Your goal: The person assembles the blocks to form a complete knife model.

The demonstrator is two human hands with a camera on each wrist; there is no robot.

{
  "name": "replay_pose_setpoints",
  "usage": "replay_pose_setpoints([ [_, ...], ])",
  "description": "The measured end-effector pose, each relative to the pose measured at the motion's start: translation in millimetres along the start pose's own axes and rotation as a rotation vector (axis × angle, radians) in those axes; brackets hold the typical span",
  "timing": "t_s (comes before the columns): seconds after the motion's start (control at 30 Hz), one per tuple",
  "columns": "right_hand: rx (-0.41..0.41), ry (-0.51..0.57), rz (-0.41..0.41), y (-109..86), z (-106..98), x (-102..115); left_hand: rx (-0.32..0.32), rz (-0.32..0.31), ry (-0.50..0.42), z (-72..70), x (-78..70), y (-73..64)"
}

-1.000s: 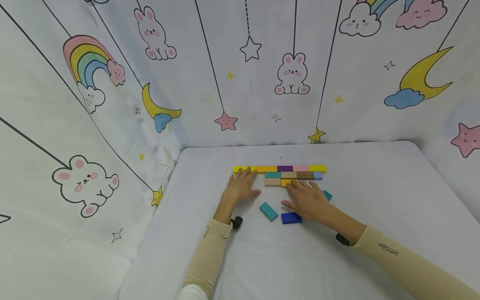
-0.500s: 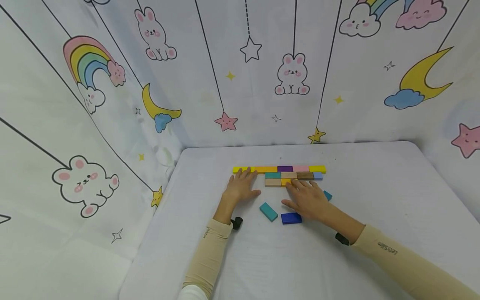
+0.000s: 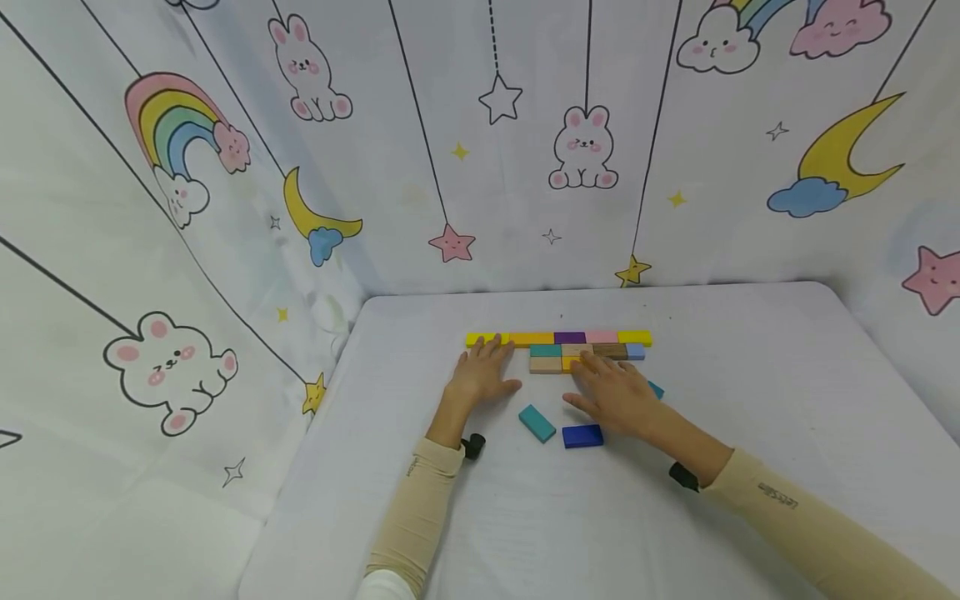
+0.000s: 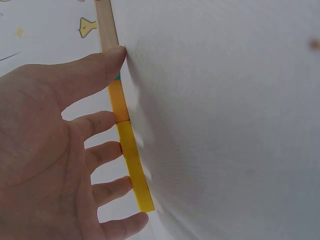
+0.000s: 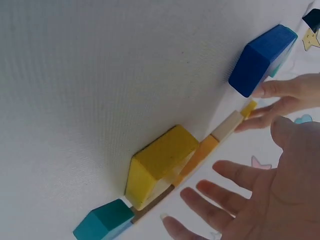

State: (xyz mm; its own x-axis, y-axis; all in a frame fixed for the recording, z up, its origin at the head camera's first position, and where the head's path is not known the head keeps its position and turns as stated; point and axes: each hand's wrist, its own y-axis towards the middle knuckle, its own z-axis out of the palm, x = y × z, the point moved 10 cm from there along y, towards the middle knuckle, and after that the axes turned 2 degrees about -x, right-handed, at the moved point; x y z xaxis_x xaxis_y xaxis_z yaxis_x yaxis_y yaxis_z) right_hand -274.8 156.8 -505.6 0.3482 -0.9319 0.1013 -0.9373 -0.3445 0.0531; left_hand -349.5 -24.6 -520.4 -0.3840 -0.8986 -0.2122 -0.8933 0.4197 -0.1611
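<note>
My left hand (image 3: 480, 375) rests with spread fingers at the yellow block (image 3: 474, 338) that ends the back row; in the left wrist view its fingertips line that block's edge. My right hand (image 3: 618, 396) extends over the front rows, its fingers loosely straight above an orange block (image 3: 567, 365) beside a beige block (image 3: 546, 365). Under the right palm stands a loose yellow block (image 5: 165, 155), hidden in the head view. Nearby lie a teal block (image 3: 657, 389), partly covered by the right hand, and a dark blue block (image 3: 582, 437).
Another teal block (image 3: 537, 423) lies between the hands. Behind the front row are a teal block (image 3: 546, 351), a brown block (image 3: 609, 352) and a light blue block (image 3: 636, 352). The back row includes purple (image 3: 570, 337) and pink blocks (image 3: 602, 337). A printed curtain (image 3: 420, 150) hangs behind the white table (image 3: 510, 533).
My right hand has shifted slightly forward, its fingertips now overlapping the beige block of the middle row; more of the dark blue block shows. The left hand and the blocks stay put.
</note>
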Motion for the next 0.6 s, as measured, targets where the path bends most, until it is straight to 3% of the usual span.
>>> replay_pose_setpoints([
  [0.23, -0.001, 0.045, -0.014, -10.0, -8.8, 5.3, 0.004, -0.005, 0.012, -0.6, -0.3, 0.2],
  [0.6, -0.007, 0.005, -0.095, -42.7, -14.9, 28.6, 0.012, -0.003, -0.013, -3.1, -2.8, -2.1],
])
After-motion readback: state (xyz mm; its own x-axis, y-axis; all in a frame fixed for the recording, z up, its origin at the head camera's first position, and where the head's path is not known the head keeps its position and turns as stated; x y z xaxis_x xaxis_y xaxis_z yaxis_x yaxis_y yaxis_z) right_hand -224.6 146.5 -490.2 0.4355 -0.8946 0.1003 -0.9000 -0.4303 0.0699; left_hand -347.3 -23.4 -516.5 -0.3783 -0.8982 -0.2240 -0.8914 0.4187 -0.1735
